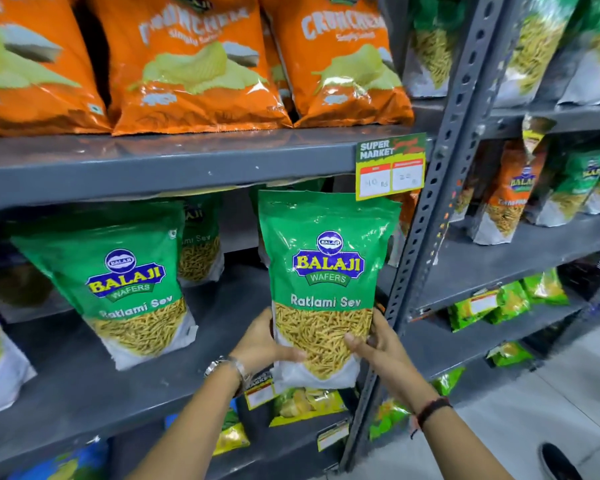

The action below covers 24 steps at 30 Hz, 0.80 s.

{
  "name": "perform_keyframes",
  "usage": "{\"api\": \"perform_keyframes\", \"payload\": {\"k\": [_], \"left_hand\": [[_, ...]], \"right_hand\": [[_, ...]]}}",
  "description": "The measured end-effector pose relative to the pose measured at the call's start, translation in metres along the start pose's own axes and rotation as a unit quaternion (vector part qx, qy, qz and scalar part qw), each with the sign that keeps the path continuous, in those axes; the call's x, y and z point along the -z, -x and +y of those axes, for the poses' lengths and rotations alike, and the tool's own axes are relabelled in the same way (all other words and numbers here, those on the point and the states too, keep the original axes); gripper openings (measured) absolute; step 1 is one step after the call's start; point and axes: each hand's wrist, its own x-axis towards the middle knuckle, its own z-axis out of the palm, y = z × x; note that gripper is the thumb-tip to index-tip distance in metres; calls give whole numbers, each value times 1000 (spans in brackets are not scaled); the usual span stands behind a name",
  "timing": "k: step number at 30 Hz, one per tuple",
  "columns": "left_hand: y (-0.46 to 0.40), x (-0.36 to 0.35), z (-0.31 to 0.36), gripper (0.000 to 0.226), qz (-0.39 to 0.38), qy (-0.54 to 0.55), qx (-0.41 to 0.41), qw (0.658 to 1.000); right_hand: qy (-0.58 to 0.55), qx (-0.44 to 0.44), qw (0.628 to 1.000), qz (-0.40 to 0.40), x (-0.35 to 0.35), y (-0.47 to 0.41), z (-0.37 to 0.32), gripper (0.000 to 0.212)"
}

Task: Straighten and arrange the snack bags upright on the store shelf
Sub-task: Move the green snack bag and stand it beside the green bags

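Bag stands upright at the shelf front edge; we clasp its lower sides, both hands equally near.

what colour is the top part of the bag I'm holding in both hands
Green, with a blue and yellow logo; the Ratlami Sev bag shows best in the head view.

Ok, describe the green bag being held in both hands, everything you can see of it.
The green bag is a glossy plastic stand-up pouch printed "Balaji Wafers, Ratlami Sev", green on top with a clear window lower down showing thin yellow strands, and a whitish base. It stands upright, facing the camera, at the front right of the middle shelf, its top just under the price tag. The left hand and right hand grip its lower sides. Whether its base rests on the shelf cannot be told.
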Motion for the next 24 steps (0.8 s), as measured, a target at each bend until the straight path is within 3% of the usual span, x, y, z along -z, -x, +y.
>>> {"api": "perform_keyframes", "payload": {"k": [3, 11, 16, 20, 24], "left_hand": [[-11, 2, -4, 56, 45, -15, -3, 999], [-77, 28, -23, 69, 187, -26, 26, 982], [-87, 22, -47, 66, 178, -32, 38, 983], [-86, 22, -75, 76, 133, -76, 62, 986], [-85, 9, -92, 71, 160, -110, 90, 977]], "right_hand": [[25, -1, 1000, -14, -2, -20, -1, 43], [103, -7, 994, -24, -16, -118, 3, 39], [111, -10, 993, -35, -10, -135, 30, 53], [139, -62, 982, -110, 8, -143, 58, 77], [191, -73, 973, -106, 2, -143, 75, 87]]}}
